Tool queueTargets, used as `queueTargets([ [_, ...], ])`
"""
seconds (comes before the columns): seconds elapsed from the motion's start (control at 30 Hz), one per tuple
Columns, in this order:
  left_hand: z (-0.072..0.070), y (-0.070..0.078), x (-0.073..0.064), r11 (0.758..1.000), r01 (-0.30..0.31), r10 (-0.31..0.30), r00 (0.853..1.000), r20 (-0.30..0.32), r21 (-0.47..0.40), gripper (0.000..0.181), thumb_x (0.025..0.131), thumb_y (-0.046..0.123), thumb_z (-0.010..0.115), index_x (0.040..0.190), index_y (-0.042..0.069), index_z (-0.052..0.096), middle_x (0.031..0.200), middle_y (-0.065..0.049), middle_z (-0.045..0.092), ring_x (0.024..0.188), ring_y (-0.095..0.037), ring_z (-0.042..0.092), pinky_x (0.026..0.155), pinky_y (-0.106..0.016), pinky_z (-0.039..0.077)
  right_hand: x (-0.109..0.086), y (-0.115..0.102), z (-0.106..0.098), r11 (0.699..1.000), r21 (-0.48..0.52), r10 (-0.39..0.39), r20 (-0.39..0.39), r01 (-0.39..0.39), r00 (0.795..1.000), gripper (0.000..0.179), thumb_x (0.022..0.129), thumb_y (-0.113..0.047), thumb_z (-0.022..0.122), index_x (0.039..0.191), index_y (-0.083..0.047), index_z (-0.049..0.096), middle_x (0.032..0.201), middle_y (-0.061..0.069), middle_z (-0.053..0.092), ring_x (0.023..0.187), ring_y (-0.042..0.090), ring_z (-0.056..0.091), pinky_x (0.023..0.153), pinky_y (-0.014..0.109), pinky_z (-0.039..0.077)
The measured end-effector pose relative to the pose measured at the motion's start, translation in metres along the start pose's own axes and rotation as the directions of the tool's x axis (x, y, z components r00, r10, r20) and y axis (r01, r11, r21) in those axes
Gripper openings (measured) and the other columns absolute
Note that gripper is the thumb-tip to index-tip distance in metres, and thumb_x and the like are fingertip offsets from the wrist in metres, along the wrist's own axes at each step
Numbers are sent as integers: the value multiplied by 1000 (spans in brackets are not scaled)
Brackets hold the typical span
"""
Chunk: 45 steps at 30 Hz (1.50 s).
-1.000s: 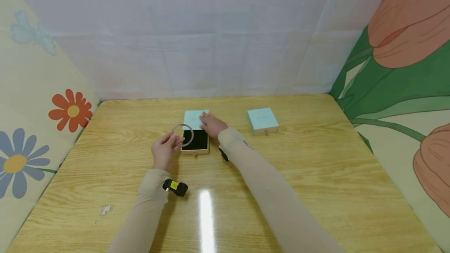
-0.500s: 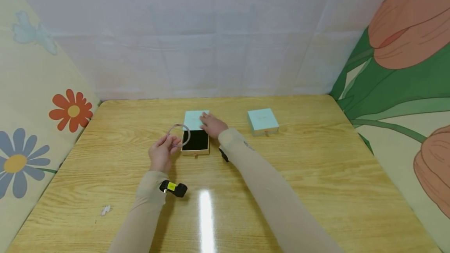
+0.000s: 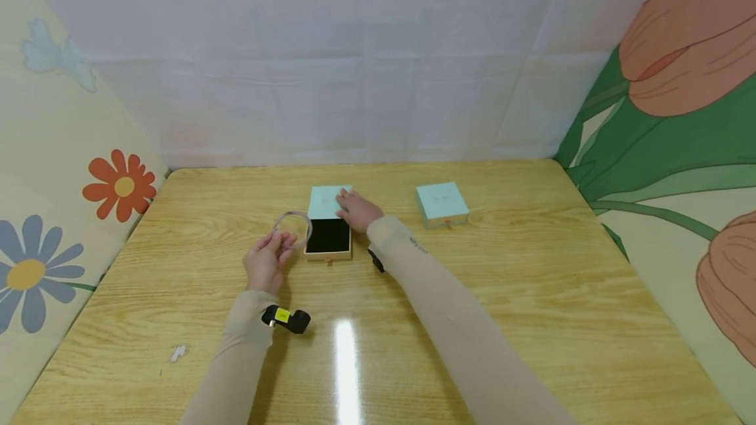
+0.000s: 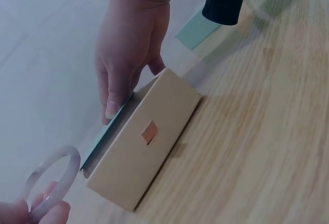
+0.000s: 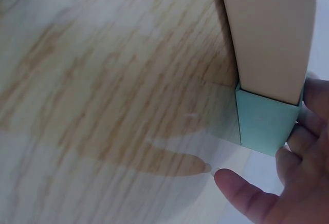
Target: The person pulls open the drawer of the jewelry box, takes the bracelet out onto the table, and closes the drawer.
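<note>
My left hand pinches a pale, glossy bangle between thumb and fingers, holding it up just left of a jewelry box. The box's beige drawer is slid out toward me from its mint-green sleeve; a small tan pull tab sits on its front. Black lining shows inside with nothing on it. My right hand rests on the sleeve's right side, fingers extended over its top and thumb stretched out low beside it.
A second mint-green box, pushed closed, stands to the right on the wooden table. A small white patch marks the table at front left. Behind hangs a white cloth, with flower-printed panels on both sides.
My left hand has moved left with the bangle, which no longer overlaps the drawer's middle in the head view. The right hand and both boxes have stayed put.
</note>
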State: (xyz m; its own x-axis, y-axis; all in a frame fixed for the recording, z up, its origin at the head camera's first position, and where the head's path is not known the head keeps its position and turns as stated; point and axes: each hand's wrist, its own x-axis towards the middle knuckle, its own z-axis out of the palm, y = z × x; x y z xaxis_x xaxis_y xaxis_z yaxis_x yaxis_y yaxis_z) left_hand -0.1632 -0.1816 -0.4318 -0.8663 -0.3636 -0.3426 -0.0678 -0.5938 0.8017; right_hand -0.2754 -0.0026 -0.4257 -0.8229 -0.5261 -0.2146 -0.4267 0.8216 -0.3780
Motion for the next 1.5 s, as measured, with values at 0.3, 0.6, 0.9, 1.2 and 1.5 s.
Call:
queueTargets([
  [0.3, -7, -3, 7, 998, -48, 48, 999, 0, -42, 11, 100, 2, 52, 90, 2, 55, 70, 0, 68, 67, -9, 70, 62, -17, 55, 3, 2, 1, 1000, 8, 7, 15, -7, 1000, 52, 107, -29, 35, 154, -10, 22, 162, 6, 9, 148, 23, 3, 119, 34, 13],
  [0.6, -5, 6, 3, 995, 7, -14, 998, -68, -102, 6, 100, -2, 46, 97, -3, 51, 69, -3, 66, 65, -10, 69, 68, -19, 57, 2, 2, 2, 1000, 17, 7, 16, -7, 1000, 53, 107, -29, 35, 154, -10, 21, 162, 5, 9, 148, 23, 3, 119, 34, 12],
  [0.9, -6, 13, 0, 996, 24, -30, 997, -68, -91, 9, 102, 0, 41, 101, -5, 48, 74, -5, 63, 69, -11, 69, 76, -21, 56, -1, 0, 0, 1000, 6, 8, 11, -8, 1000, 52, 107, -28, 35, 154, -9, 22, 162, 6, 10, 148, 23, 5, 119, 33, 12],
  [1.2, -7, 15, 0, 994, 31, -40, 995, -91, -100, 17, 102, 0, 41, 93, -6, 54, 73, -6, 63, 69, -11, 69, 79, -23, 55, -5, -3, -3, 1000, 15, 6, 12, -6, 1000, 53, 107, -28, 34, 154, -9, 21, 162, 6, 9, 148, 23, 4, 119, 33, 12],
  [1.5, -10, 15, -1, 991, 44, -57, 993, -99, -129, 25, 102, 0, 42, 83, -5, 57, 72, -7, 64, 70, -12, 69, 77, -23, 56, -4, -2, -1, 1000, 18, 12, 14, -12, 1000, 53, 107, -29, 34, 155, -10, 21, 162, 5, 9, 148, 22, 3, 119, 32, 12],
])
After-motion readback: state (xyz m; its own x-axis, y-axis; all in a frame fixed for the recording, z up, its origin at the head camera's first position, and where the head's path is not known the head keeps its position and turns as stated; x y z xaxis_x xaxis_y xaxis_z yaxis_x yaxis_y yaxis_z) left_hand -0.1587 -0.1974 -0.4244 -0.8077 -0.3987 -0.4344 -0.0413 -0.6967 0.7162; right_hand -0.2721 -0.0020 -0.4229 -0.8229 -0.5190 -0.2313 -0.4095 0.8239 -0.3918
